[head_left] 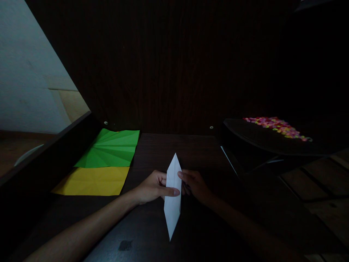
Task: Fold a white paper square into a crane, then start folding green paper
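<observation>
A folded white paper [172, 207], long and narrow with a point at each end, is held upright over the dark table in the middle of the view. My left hand [154, 187] grips it from the left, its thumb lying across the front and its fingers behind. From the right, my right hand [195, 183] pinches the paper's upper right edge, thumb on the front face. The rest of its fingers curl behind the paper, partly hidden and in shadow.
Left of my hands lie a creased green sheet [111, 148] and a yellow sheet [92, 181] overlapping it. A dark upright board [163, 65] closes off the back. On a dark curved surface at right rests a string of colourful pink and yellow pieces [275, 126].
</observation>
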Motion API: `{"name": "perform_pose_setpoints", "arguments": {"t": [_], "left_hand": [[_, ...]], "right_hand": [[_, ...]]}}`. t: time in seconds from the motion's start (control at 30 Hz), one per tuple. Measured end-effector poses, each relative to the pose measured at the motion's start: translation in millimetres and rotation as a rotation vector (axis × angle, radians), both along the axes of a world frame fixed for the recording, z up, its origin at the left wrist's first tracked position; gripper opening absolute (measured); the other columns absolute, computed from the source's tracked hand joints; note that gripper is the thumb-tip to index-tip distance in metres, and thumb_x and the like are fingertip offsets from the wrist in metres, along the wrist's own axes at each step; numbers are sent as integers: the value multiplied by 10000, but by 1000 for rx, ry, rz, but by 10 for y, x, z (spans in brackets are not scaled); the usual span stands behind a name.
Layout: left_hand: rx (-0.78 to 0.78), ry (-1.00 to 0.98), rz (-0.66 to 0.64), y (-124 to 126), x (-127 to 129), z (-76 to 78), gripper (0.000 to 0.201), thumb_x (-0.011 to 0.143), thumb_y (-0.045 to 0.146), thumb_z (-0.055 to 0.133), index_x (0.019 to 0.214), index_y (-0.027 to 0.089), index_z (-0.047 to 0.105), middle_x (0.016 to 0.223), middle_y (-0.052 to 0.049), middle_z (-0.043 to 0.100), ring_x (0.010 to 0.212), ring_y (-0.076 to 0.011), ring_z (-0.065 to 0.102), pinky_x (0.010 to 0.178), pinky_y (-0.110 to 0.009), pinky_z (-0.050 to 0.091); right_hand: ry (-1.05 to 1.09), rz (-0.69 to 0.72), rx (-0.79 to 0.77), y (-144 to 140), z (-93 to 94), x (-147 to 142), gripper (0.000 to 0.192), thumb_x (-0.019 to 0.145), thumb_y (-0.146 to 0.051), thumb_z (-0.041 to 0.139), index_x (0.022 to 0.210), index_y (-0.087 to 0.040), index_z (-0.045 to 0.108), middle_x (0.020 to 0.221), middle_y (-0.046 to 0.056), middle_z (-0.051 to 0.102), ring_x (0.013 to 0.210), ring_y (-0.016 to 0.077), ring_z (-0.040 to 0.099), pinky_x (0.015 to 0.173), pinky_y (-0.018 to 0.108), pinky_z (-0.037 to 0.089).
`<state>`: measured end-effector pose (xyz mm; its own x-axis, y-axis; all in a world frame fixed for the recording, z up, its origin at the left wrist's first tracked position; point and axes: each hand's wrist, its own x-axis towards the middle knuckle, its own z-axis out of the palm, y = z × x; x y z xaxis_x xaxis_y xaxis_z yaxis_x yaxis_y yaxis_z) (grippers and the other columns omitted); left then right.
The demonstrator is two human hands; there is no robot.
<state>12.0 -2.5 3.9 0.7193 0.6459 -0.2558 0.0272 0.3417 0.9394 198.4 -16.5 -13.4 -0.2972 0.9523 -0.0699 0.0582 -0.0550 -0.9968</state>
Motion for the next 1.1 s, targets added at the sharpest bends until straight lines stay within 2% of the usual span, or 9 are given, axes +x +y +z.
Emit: {"name": "perform_pose_setpoints", "arguments": {"t": [0.17,0.3,0.4,0.5,0.57,0.8,0.97,1.1], "left_hand": [[-7,6,14,0,2,-9,309,674,335,834,876,113,763,737,-48,733,571,-112,614,545,-197,450],[25,-26,76,2,10,5,300,704,344,811,875,103,755,790,-77,748,636,-144,659,576,-210,469],[15,-75,188,26,13,-6,318,706,371,810,835,91,731,772,-89,744,672,-179,684,594,-237,500],[-17,-119,341,57,13,-35,321,651,356,853,765,99,698,695,-53,724,595,-149,658,562,-227,503],[-31,-123,400,72,12,-49,323,631,342,868,742,98,687,672,-40,714,561,-127,639,541,-213,495],[-87,-113,448,72,11,-12,370,615,358,875,786,87,692,742,-73,733,623,-170,680,602,-275,547],[-64,-98,455,71,14,-11,376,658,413,841,755,83,692,696,-76,722,583,-160,666,565,-256,530],[-51,-96,448,82,8,-33,367,666,415,836,766,90,697,709,-77,728,598,-163,671,568,-255,528]], "right_hand": [[-16,-7,1,19,33,-2,490,817,-615,514,559,-199,491,408,-41,475,349,77,407,353,194,257],[-31,14,-15,15,57,-2,504,819,-656,490,601,-202,493,443,-39,498,357,79,407,360,196,276],[-67,74,4,1,57,-2,482,828,-616,517,588,-198,488,456,-40,502,367,69,392,377,194,277],[-113,98,50,-13,57,-2,428,830,-526,571,575,-194,485,464,-46,500,381,63,383,400,194,286],[-134,110,60,-19,64,0,400,832,-491,575,580,-194,488,474,-44,508,387,65,391,407,197,293],[-172,127,70,-32,85,-4,358,863,-457,546,624,-197,485,507,-44,525,404,72,413,412,194,300],[-184,180,64,-45,84,17,342,899,-447,510,669,-193,497,561,-34,559,430,74,441,429,194,326],[-200,157,103,-31,71,37,333,896,-411,532,651,-186,523,546,-32,556,439,74,446,438,195,330]]}}
